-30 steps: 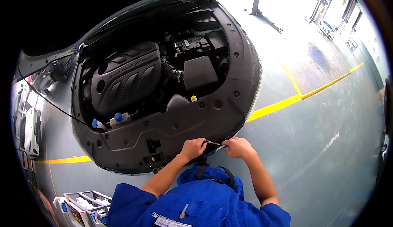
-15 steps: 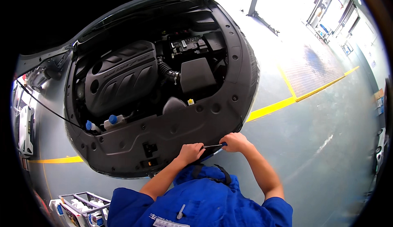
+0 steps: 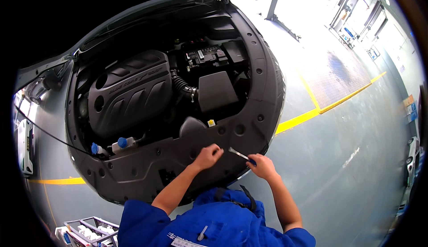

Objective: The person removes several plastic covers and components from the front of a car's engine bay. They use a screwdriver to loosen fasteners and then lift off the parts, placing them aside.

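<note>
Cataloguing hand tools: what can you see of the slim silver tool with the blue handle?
The slim silver tool with the blue handle looks metallic, its straight shaft ending in a slightly wider tip, too small to identify. The bare right hand grips the handle, partly hiding it. It slants tip toward upper left, over the dark grey, plastic-looking front cover. The bare left hand is near the tip, apart.

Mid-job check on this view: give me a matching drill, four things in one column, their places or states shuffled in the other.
Things:
1. right hand
2. left hand
3. ribbed hose
4. small yellow part

Places or states:
A. between the engine cover and the black box
B. at the inner edge of the front panel
C. apart from the tool
D. closed around the blue handle

Pairs: 1-D, 2-C, 3-A, 4-B
</note>
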Available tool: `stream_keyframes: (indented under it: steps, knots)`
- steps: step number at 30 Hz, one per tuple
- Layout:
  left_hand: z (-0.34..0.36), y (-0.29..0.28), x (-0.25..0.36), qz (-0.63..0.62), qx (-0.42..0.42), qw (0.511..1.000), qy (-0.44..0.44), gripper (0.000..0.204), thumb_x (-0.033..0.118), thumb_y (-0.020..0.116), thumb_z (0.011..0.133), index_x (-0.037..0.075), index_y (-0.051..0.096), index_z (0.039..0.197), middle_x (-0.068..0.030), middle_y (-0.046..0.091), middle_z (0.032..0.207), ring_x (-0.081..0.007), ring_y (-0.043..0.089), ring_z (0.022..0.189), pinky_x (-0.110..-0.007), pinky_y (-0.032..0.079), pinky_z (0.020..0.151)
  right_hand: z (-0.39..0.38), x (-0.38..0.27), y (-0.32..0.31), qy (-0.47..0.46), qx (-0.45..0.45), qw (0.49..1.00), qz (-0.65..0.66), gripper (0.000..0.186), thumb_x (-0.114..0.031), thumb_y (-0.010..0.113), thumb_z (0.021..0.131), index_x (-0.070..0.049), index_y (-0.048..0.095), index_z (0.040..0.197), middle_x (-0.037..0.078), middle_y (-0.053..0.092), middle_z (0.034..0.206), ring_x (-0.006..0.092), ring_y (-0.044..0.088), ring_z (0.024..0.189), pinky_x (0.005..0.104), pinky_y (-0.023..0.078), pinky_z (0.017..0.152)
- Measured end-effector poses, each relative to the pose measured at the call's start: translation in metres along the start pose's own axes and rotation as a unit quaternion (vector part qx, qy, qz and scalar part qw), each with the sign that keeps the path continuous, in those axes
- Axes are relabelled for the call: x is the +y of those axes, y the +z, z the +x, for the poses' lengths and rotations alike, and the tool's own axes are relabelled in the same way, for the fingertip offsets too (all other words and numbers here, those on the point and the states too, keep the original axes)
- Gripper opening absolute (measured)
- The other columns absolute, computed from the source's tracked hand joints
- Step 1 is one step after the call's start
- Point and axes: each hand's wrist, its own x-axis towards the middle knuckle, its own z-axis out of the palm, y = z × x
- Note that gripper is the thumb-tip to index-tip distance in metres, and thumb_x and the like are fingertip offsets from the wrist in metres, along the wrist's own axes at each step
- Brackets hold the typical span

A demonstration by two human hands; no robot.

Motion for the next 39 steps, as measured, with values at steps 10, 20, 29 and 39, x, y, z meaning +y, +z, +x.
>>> stream_keyframes:
  steps: [10,20,29,39]
  knots:
    - [0.076,-0.037,-0.040,-0.288,0.012,0.935,-0.207,0.030,0.031,0.054,0.108,0.007,0.066,0.096,-0.0070,0.067,0.080,-0.0168,0.056,0.058,-0.029,0.041,0.049,0.098,-0.086,-0.032,0.136,-0.139,0.969,-0.151,0.035,-0.020,0.062,0.091,-0.018,0.072,0.125,0.017,0.075,0.106,0.0384,0.073,0.099,0.0488,0.059,0.085]
    - [0.095,0.008,-0.018,0.299,0.070,0.952,-0.007,0.019,0.029,0.062,0.099,0.010,0.065,0.097,-0.0133,0.070,0.084,-0.0392,0.072,0.073,-0.049,0.059,0.064,0.078,-0.063,0.029,0.123,0.026,0.992,-0.034,0.033,-0.022,0.064,0.093,-0.018,0.071,0.125,0.016,0.073,0.102,0.0395,0.072,0.093,0.0500,0.058,0.083]
    - [0.103,0.022,-0.008,0.155,0.056,0.982,-0.088,0.026,0.031,0.063,0.098,0.006,0.071,0.099,-0.0175,0.075,0.087,-0.0377,0.073,0.082,-0.048,0.058,0.076,0.028,-0.023,0.051,0.045,0.143,0.987,0.062,0.034,-0.020,0.068,0.095,-0.016,0.071,0.128,0.014,0.070,0.093,0.0387,0.070,0.085,0.0486,0.058,0.077]
    - [0.148,0.066,0.072,-0.439,-0.033,0.853,-0.280,0.027,0.011,0.057,0.102,-0.002,0.064,0.124,-0.0089,0.068,0.093,-0.0089,0.056,0.064,-0.020,0.038,0.047,0.023,0.060,-0.070,0.214,0.112,0.970,-0.018,0.028,-0.021,0.062,0.095,-0.011,0.070,0.119,0.020,0.074,0.106,0.0442,0.072,0.098,0.0546,0.058,0.085]
